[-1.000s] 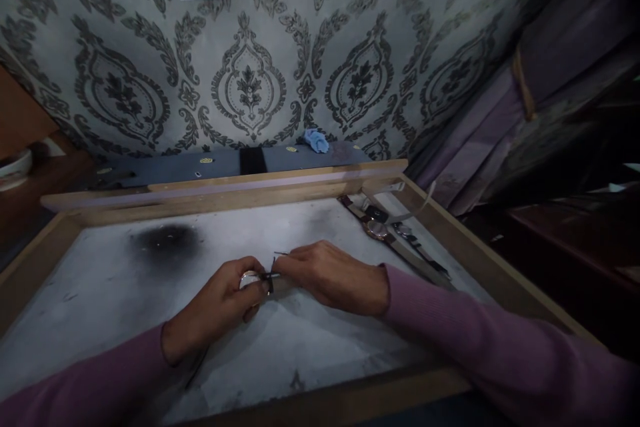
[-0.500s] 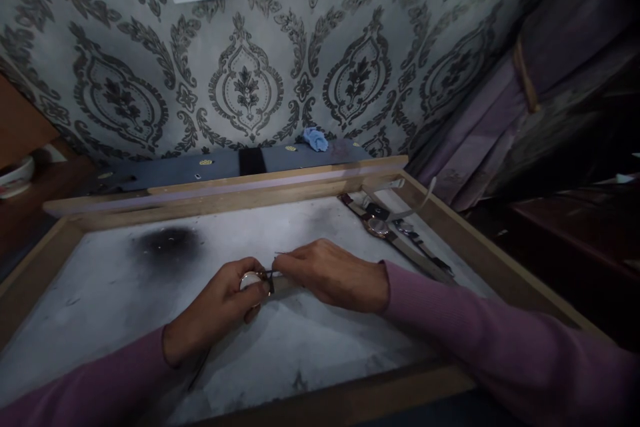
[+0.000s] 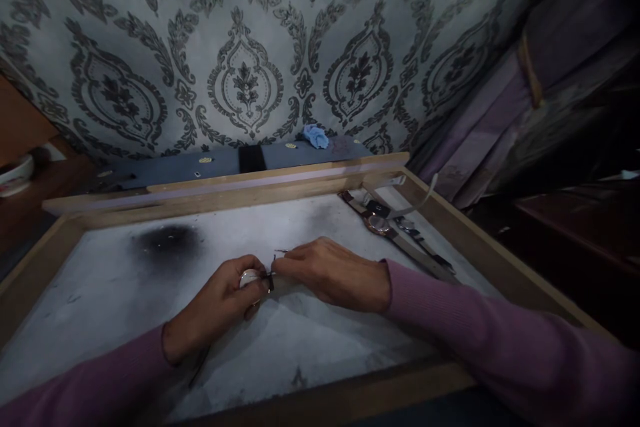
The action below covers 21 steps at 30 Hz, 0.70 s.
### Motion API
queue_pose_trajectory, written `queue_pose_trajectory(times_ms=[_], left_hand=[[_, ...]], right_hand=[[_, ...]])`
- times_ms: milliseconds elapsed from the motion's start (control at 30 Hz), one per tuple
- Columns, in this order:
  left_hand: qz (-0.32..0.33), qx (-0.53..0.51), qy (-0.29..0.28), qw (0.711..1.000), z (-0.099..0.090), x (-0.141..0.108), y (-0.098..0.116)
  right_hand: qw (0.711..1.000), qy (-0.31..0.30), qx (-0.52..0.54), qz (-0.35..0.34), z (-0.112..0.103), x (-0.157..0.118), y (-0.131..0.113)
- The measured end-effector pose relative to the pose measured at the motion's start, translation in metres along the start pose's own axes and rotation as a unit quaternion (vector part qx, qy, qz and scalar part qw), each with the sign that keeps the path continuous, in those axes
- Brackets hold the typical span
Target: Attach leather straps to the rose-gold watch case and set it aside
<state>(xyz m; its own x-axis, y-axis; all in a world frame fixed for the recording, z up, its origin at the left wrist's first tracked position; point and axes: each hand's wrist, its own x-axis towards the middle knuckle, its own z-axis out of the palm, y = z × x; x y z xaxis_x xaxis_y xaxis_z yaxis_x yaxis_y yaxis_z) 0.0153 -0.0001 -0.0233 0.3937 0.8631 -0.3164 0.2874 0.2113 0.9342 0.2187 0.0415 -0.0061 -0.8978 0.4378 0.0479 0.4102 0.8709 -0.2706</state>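
Low over the white tray floor, my left hand (image 3: 233,293) is closed around a watch (image 3: 249,277), its round pale face partly covered by my thumb and fingers. My right hand (image 3: 325,273) is beside it, fingers pinched on a thin dark tool (image 3: 266,275) whose end reaches the edge of the watch at the strap side. Another thin dark end (image 3: 280,251) sticks out above the right fingertips; the grip itself is hidden. Below my left wrist a thin dark strip (image 3: 200,367) shows against the tray.
A shallow wooden-edged tray (image 3: 260,193) surrounds the hands. Several watches (image 3: 380,223) lie at its back right, with a pale curved strap (image 3: 425,195) near the rim. A crumpled blue cloth (image 3: 316,137) rests behind the tray, by the patterned wall. A dark smudge (image 3: 170,240) marks the tray's left side.
The thin tool now reaches further left over the watch face. The pale strap piece visible between the hands before is no longer distinct. Both hands stay nearly in place.
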Motion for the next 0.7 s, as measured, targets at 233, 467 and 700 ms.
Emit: queue_pose_trajectory(times_ms=[233,467,700], left_hand=[[0.008,0.016,0.000,1.000,0.0001,-0.0012,0.0001],[0.034,0.042,0.006,0.999,-0.0015,-0.0028,-0.0015],[0.044,0.033,0.011,0.998,-0.0021,-0.0048,0.0034]], right_hand=[[1.000,-0.001,-0.015,-0.012,-0.0019,-0.0012,-0.0011],[0.999,-0.007,-0.049,-0.022,-0.0058,-0.0026,0.0003],[0.999,-0.017,-0.047,-0.020,-0.0083,-0.0027,0.0001]])
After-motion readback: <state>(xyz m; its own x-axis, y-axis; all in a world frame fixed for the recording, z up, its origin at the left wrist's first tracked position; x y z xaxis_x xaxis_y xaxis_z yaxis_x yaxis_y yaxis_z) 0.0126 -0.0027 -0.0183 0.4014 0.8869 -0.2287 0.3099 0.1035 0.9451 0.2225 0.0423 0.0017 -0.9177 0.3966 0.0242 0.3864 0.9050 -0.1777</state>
